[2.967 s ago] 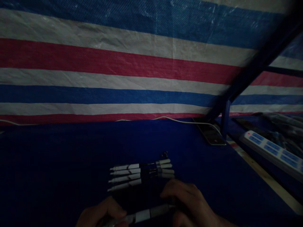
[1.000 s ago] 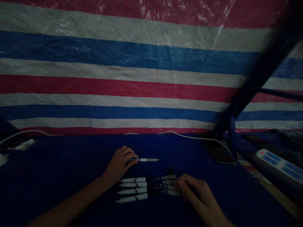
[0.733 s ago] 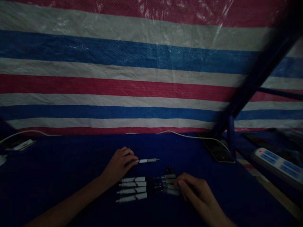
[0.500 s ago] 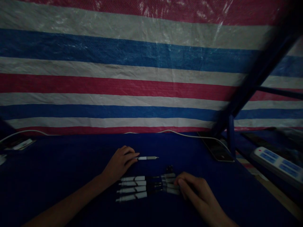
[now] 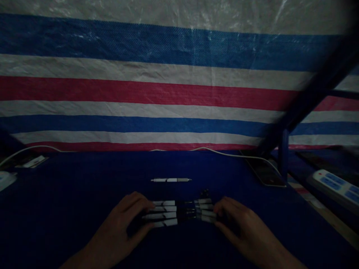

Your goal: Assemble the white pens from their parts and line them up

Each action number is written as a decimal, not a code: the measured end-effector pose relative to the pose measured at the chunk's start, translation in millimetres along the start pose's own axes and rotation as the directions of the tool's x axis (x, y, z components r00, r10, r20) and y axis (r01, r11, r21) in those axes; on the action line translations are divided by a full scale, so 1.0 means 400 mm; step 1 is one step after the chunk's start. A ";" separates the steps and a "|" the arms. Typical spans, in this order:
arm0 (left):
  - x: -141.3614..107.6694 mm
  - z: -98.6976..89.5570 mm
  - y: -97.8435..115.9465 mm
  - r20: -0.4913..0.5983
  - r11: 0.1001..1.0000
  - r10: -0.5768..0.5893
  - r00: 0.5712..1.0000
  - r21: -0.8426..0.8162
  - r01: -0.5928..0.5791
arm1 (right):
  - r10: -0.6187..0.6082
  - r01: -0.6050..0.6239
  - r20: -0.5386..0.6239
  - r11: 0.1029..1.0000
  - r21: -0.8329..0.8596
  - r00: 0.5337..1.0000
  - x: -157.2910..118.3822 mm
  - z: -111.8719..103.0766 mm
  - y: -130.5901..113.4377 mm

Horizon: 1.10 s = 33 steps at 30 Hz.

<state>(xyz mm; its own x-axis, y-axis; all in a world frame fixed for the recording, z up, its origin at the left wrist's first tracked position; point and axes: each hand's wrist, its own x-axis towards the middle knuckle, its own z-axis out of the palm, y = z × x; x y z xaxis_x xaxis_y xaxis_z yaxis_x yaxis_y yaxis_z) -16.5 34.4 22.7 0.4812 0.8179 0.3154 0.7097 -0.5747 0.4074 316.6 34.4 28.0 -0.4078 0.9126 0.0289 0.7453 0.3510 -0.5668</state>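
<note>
the sheet [image 5: 157, 89] carries sideways stripes of blue, red and greyish white, while the tabletop [image 5: 98, 175] is deep blue and the slanting frame [image 5: 303, 101] a darker blue. the whole pen [image 5: 171, 180] is white with a grey grip and a dark mark, and the loose barrels [image 5: 164, 215] are white with dark marks, beside greyish grips [image 5: 206, 206] and dark refills [image 5: 185, 202]. the cable [image 5: 224, 153] is white, the phone [image 5: 265, 172] blackish, and the power strip [image 5: 333, 182] white with blue socket panels and a red spot.

top barrel [image 5: 165, 203] partly behind left fingers [image 5: 140, 205]
</note>
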 end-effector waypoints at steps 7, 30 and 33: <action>-0.057 0.043 -0.034 0.013 0.987 0.134 0.991 0.087 -0.135 | 0.014 -0.012 0.036 0.999 -0.051 0.999 -0.011 0.020 -0.002; -0.069 0.056 -0.012 -0.180 0.973 0.229 0.957 0.030 -0.228 | -0.021 0.011 0.047 0.979 0.205 0.999 -0.032 0.017 -0.032; -0.058 0.042 0.012 -0.191 0.982 0.152 0.970 -0.080 -0.170 | 0.007 -0.022 0.060 0.966 0.257 0.998 -0.037 0.013 -0.042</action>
<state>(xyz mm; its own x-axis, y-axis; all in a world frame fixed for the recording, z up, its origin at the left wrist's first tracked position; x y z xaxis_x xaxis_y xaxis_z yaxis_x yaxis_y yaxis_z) -15.8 13.1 3.0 0.4760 0.7003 0.5319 0.5740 -0.7057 0.4154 307.4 14.1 32.8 -0.4339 0.9006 -0.0246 0.5938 0.2654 -0.7596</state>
